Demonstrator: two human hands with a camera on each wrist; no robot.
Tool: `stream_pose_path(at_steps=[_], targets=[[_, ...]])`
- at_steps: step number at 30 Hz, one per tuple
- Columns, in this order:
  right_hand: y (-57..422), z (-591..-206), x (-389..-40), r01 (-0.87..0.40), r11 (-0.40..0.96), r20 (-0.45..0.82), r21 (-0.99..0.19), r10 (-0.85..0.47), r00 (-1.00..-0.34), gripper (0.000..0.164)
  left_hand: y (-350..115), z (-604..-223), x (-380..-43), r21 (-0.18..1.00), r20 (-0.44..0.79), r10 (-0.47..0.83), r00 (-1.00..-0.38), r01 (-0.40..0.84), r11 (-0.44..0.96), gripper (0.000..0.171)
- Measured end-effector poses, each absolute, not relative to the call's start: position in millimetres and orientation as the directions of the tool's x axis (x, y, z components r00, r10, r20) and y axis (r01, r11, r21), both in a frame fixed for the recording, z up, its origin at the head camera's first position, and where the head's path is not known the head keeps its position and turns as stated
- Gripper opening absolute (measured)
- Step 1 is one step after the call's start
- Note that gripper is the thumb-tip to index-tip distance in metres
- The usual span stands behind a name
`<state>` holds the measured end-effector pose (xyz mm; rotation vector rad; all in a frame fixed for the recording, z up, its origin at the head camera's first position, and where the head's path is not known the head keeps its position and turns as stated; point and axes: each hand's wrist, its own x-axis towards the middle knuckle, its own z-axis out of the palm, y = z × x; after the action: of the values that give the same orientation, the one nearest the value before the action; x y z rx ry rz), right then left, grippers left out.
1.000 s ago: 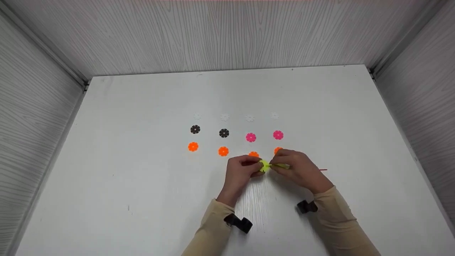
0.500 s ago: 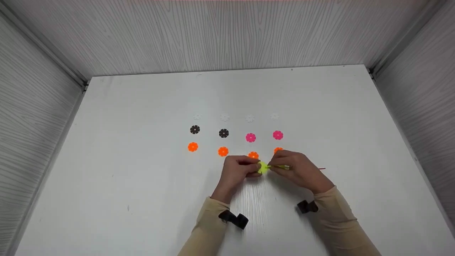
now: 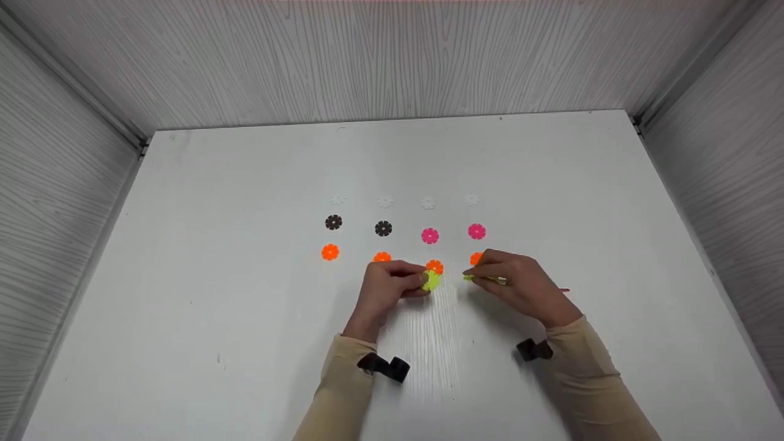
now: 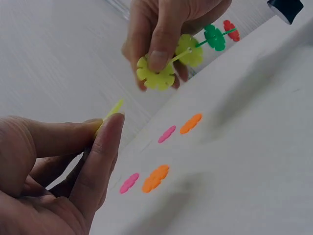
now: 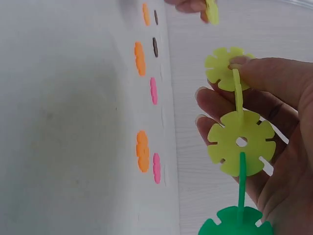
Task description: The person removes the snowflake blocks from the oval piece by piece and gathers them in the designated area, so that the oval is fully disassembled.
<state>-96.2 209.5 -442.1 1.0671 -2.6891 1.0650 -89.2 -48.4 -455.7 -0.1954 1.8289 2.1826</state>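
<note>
Between thumb and fingertips, my left hand [image 3: 389, 286] pinches a yellow notched plastic disc [image 3: 432, 280]. The left wrist view shows that disc edge-on, poking up past the fingertips. My right hand [image 3: 522, 283] grips a chain of interlocking discs by its yellow end disc [image 5: 220, 68], the thumb lying on it. Along the chain follow another yellow disc [image 5: 225, 147], a green disc [image 4: 215, 38] and a red disc [image 4: 231, 30], some joined by discs seen edge-on. In the head view a gap separates the loose disc from the chain, and the right hand hides most of the chain.
Loose discs lie in rows on the white table [image 3: 184, 275]. Nearest are orange discs [image 3: 330, 252], then black discs [image 3: 333, 222] and pink discs [image 3: 476, 231], with white discs [image 3: 384, 201] behind. Grey wood-grain panels [image 3: 392, 61] stand at the back and sides.
My left hand has moved left with its yellow disc, away from the chain's end, where the two met before. The right hand has shifted slightly, still holding the chain.
</note>
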Motion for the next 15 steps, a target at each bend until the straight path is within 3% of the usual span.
stream_pose_path(at_steps=[8,15], targets=[[216.6,-442.6,-99.3,-0.552,0.526,0.252,-0.647,-0.536,-0.806,0.019,-101.1,-446.4,-94.5,0.975,-0.222,-0.078,-0.972,-0.222,-0.016,0.013],[218.9,-441.8,-99.3,-0.519,0.539,0.230,-0.664,-0.513,-0.827,0.017,-151.2,-445.0,-95.6,0.958,-0.279,-0.199,-0.939,-0.288,0.017,0.017]])
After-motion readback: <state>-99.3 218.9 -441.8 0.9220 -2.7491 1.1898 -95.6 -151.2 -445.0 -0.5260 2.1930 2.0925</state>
